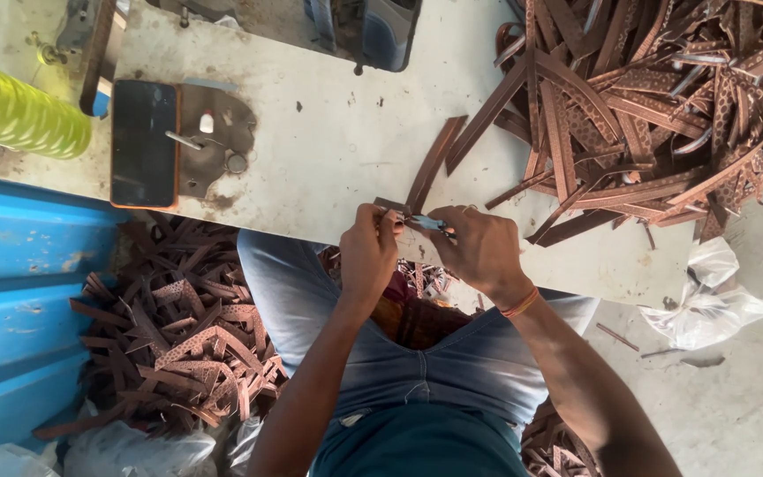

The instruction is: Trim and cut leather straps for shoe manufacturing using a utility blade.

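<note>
Head view, near to far. Blue jeans (417, 353) closest, knees apart. Left hand (368, 252) pinching the near end of a long brown leather strap (434, 163) at the worn white table's (328, 150) edge. Right hand (483, 252) clenched on small blue-handled snips (430, 223) touching that strap end. Heap of perforated brown strap offcuts (183, 340) on the floor, left. Farther off, black phone (143, 141), yellow thread cone (19, 110), big pile of brown straps (655, 106) at right.
</note>
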